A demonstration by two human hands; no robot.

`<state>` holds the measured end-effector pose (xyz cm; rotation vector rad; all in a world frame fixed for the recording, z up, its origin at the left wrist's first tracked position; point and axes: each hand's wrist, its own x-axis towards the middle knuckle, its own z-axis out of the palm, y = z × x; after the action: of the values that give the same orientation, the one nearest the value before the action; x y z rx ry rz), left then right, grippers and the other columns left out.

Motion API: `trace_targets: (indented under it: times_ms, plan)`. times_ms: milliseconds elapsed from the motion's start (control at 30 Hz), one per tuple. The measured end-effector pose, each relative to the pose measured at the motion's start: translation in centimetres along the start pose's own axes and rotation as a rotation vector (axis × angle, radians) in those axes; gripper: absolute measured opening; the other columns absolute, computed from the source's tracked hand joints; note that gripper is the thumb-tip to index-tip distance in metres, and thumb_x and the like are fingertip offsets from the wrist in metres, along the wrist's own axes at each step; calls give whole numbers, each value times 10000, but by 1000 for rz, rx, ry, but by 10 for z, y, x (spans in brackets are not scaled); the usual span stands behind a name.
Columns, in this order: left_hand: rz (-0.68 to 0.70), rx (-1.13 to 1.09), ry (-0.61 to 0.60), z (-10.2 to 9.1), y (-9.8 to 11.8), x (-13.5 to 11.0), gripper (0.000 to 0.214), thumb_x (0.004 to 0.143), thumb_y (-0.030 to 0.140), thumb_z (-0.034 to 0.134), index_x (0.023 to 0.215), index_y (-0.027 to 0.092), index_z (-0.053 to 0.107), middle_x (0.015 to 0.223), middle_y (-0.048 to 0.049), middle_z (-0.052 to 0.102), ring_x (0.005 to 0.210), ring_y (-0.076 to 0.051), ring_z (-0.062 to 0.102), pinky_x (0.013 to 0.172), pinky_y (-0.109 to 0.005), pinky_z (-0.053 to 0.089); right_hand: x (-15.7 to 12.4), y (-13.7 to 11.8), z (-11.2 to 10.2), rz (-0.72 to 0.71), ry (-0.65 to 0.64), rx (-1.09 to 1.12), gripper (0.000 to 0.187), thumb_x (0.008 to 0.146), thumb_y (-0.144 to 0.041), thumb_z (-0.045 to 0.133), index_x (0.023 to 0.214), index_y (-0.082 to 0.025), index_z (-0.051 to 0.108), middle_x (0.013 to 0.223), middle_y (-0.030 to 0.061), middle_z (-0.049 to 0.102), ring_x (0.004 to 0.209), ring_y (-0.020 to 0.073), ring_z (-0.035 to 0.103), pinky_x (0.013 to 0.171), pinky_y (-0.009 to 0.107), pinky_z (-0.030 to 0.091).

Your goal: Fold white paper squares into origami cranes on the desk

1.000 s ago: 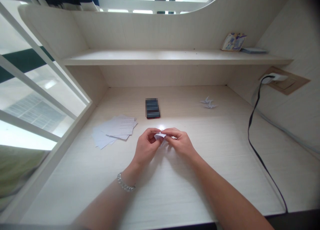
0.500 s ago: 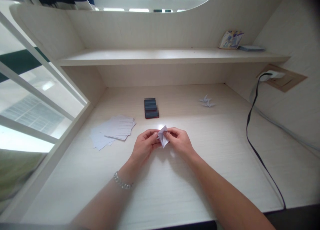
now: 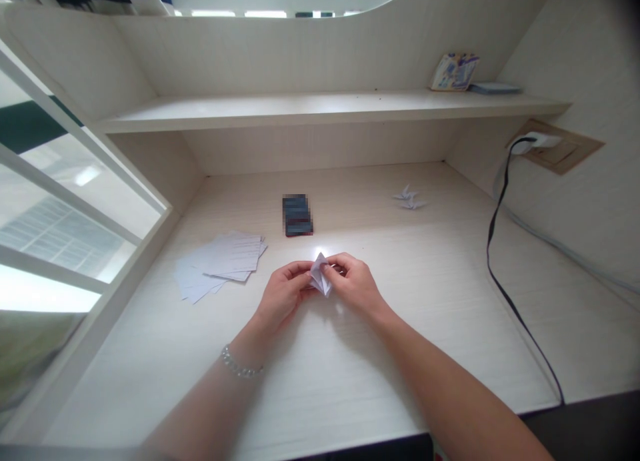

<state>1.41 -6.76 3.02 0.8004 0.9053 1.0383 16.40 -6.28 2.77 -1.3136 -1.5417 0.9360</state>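
Observation:
A small piece of folded white paper (image 3: 321, 277), pointed at top and bottom, is held just above the desk between my two hands. My left hand (image 3: 286, 291) pinches its left side, thumb in front and fingers behind. My right hand (image 3: 354, 281) grips the right side, with the thumb pressed on the front face. Parts of the fingers behind the paper are hidden. Left of my hands lies a fanned stack of white paper sheets (image 3: 227, 257), some with printed lines. Farther back on the right sit small folded paper cranes (image 3: 411, 199), close together.
A dark, pixelated phone-like object (image 3: 297, 215) lies beyond my hands. A black cable (image 3: 493, 247) runs from the wall socket (image 3: 560, 147) down across the desk's right side. On the shelf (image 3: 260, 107) stands a colourful packet (image 3: 454, 72). Slatted rails (image 3: 70, 194) border the left.
The camera view has shifted slightly, so the whole scene sits a little farther left. The folded paper has turned a little in my fingers; both hands keep hold of it.

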Motion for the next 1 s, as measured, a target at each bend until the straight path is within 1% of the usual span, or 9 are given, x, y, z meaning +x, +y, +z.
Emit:
trace_targets:
  times_ms: [167,300,500,700,833,1000]
  plan:
    - [-16,-17,-34,-1,-2,0,240,707,214,671,925,115,665,922,-97,655,801,-162,601,771,-327,486,-1,-5,-1,-20,24,-70,141,747,-272,565,812,-198,666,817,35,651,691,152,587,621,266,450]
    - [-43,-23,-50,-1,-1,-1,265,706,250,682,931,111,670,920,-109,663,788,-163,604,754,-324,488,-3,-7,-2,-20,23,-96,120,710,-283,603,776,-197,654,792,22,636,667,139,576,601,252,441]
    - [-67,-53,-87,-1,1,-1,261,728,252,669,940,99,677,886,-120,666,758,-150,599,736,-305,487,-3,-8,-2,-6,25,-106,123,723,-294,589,759,-194,652,772,22,633,666,138,573,605,252,434]
    - [-47,-24,-87,-1,0,-1,250,734,265,663,930,111,684,886,-113,663,767,-153,590,743,-308,481,-2,-5,-2,-3,22,-116,133,728,-320,596,750,-198,643,770,22,632,662,141,573,607,258,433]
    - [-28,1,-86,0,0,-2,258,714,270,680,921,116,694,862,-105,660,741,-152,578,718,-309,482,-2,-4,-2,-4,37,-123,125,730,-316,588,734,-198,627,759,22,629,651,142,571,603,261,431]
    - [-27,-1,-81,0,-1,-2,287,705,269,688,961,139,692,922,-109,661,798,-169,584,755,-334,478,-3,-4,-2,2,55,-90,131,724,-323,598,729,-194,614,768,21,627,641,139,573,590,259,436]
